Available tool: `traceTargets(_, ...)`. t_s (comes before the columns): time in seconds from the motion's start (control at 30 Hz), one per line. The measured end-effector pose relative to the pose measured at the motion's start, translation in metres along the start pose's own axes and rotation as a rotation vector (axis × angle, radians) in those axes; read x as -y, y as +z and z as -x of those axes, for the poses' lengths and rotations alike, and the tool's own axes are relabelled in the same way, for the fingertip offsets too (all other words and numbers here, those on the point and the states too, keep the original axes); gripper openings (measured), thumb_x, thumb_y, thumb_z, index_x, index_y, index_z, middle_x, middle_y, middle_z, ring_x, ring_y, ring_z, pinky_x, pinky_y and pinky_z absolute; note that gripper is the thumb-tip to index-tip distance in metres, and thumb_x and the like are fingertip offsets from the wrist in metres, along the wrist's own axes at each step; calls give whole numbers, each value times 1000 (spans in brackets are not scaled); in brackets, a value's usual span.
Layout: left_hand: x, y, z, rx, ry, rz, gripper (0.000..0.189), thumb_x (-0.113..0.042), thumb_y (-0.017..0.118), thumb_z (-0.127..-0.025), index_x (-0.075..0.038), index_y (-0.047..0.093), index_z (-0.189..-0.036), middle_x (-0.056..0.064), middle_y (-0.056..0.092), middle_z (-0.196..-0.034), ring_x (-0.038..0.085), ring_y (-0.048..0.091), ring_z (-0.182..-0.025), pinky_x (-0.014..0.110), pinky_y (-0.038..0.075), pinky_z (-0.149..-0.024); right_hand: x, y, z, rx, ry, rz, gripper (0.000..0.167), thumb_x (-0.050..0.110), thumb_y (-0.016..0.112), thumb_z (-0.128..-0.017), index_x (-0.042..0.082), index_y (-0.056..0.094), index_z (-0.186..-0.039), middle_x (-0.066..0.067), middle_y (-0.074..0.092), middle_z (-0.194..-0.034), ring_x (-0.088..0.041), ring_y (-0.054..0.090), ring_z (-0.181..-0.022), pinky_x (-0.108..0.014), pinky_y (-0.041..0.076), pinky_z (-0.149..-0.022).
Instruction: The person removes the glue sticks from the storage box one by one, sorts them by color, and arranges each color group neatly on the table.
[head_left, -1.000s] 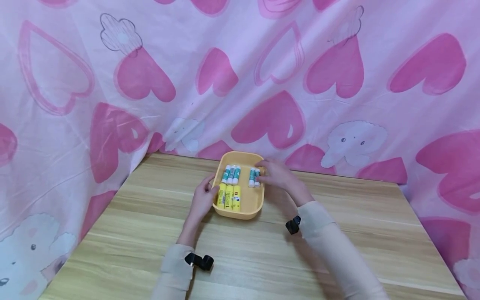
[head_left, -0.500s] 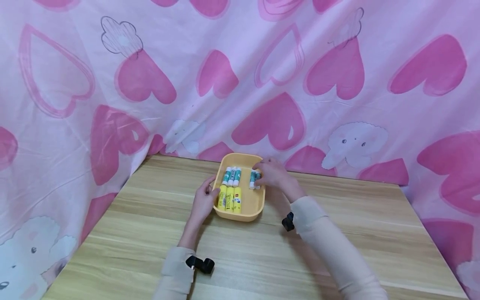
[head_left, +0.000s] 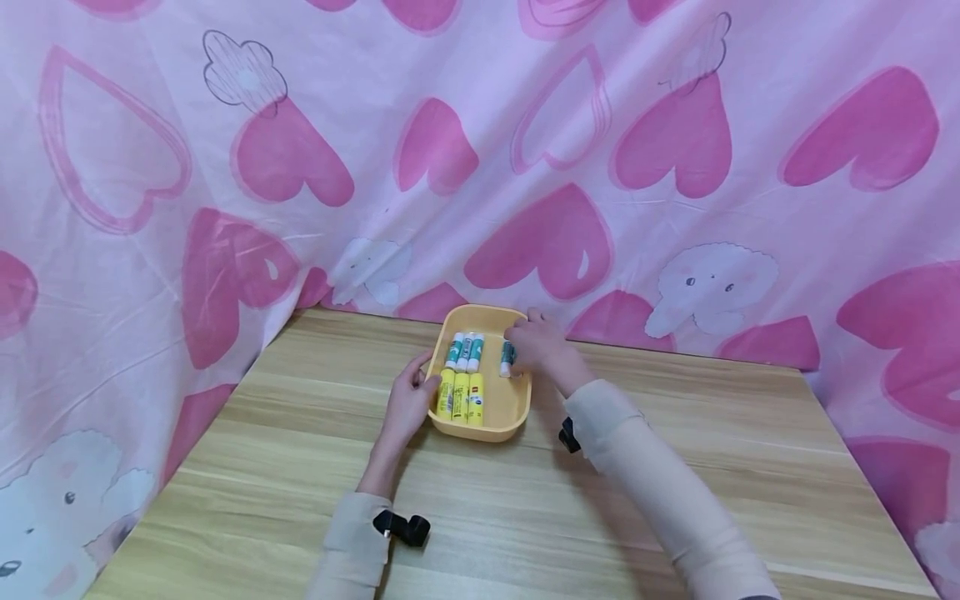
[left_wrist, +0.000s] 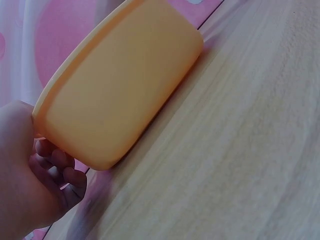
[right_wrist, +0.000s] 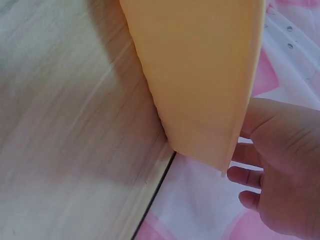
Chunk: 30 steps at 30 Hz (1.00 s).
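Note:
A yellow-orange plastic tray (head_left: pixel 493 432) rests on the table. My left hand (head_left: pixel 409 407) grips its left rim, thumb over the edge, other fingers outside and below, as the left wrist view shows. Inside on the left lie three yellow glue sticks (head_left: pixel 461 398) side by side; beyond them is a row of three green-and-white glue sticks (head_left: pixel 466 352). My right hand (head_left: pixel 542 348) reaches over the right rim and pinches a green-and-white glue stick (head_left: pixel 506 358) there. The hand covers another stick beside it. In the right wrist view, the tray wall hides the thumb and fingertips.
The wooden table (head_left: pixel 480 517) extends around the tray on both sides and in front. Behind it hangs a pink curtain (head_left: pixel 450 208) with hearts, close to the tray's far end. A small black camera (head_left: pixel 405 527) sits on the left wrist.
My right hand has shifted slightly left over the right-hand glue sticks and now covers more of them. My left hand stays on the tray rim.

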<state>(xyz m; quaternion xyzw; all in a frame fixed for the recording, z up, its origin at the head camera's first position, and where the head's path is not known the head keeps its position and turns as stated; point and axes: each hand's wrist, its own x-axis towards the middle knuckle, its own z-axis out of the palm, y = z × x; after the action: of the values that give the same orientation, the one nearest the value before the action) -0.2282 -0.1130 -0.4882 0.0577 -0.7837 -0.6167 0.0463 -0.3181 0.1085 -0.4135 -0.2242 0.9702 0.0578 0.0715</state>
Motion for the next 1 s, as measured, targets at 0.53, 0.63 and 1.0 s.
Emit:
traceTargets(0.53,0,0,0,-7,-1,-7,51,-17,60,-93,-21,53,-143,1,45,-79,15,41,-64,21,34,-53,-7,7,-9,53,62,-158,72,37,90,-66,20,64,-130,3,66,-121,-25,38,-113,-50,27,-110)
traceTargets(0.63,0,-1,0,-10,1,-9,51,-17,60,-93,-20,52,-144,1,45,-79,15,41,-65,22,34,-53,-9,9,-6,38,64,-272,73,36,89,-66,21,62,-133,1,64,-124,-26,38,-114,-51,30,-107)
traceTargets(1.0,2,0,0,-12,6,-5,50,-18,60,-93,-22,54,-143,1,45,-78,16,42,-64,22,34,-53,-9,11,-2,74,55,-323,78,35,87,-69,27,55,-139,-2,50,-145,-32,35,-128,-61,25,-115)
